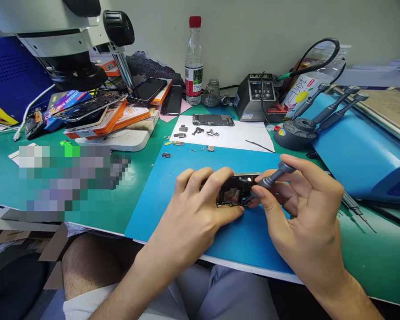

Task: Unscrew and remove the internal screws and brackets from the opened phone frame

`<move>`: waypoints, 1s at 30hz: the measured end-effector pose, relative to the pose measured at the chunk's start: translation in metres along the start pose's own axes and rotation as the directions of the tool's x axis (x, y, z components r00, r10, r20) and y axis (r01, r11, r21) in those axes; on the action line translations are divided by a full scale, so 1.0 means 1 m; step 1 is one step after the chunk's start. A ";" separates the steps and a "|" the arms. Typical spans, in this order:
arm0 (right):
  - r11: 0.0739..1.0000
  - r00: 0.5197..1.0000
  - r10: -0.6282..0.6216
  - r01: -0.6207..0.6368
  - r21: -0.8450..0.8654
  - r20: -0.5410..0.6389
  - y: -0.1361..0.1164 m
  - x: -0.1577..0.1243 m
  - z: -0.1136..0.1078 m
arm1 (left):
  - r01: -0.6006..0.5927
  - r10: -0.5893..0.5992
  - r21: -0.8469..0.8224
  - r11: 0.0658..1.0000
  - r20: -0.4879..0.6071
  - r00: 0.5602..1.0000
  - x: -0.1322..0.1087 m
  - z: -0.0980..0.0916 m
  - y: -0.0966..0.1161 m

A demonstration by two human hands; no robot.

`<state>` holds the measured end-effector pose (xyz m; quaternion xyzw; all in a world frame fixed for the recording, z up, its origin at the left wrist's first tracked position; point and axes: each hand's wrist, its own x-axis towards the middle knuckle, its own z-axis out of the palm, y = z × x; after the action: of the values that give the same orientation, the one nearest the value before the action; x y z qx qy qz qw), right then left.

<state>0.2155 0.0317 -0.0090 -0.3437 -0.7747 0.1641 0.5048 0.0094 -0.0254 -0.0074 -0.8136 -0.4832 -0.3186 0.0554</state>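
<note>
While the left hand has its grip closed around an opened phone frame above the blue mat, the right hand grips a grey screwdriver, index fingertip on its end cap; the shaft slants into the frame, its tip hard to make out. The mat reaches the near edge of the green table. Along the mat's far edge, white paper bears a black phone panel and small dark parts. Off the mat's far right corner, a round stand holds tilted screwdrivers. Near the table's far edge, before a pale wall, stand a red-capped bottle and a clear glass jar, contents unclear. A microscope overhangs the table's far left.
</note>
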 end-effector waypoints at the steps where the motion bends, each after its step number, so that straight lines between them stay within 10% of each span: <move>1: 1.000 1.000 -0.002 0.002 -0.007 0.000 0.000 0.000 0.000 | -0.002 0.002 0.001 1.000 0.002 1.000 0.000 0.000 0.000; 30: 1.000 0.999 0.030 -0.030 -0.007 0.032 -0.002 0.001 -0.001 | 0.039 -0.039 -0.004 0.999 0.017 0.999 0.001 -0.001 0.005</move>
<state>0.2148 0.0309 -0.0065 -0.3543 -0.7779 0.1745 0.4887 0.0136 -0.0276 -0.0046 -0.8068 -0.4986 -0.3138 0.0433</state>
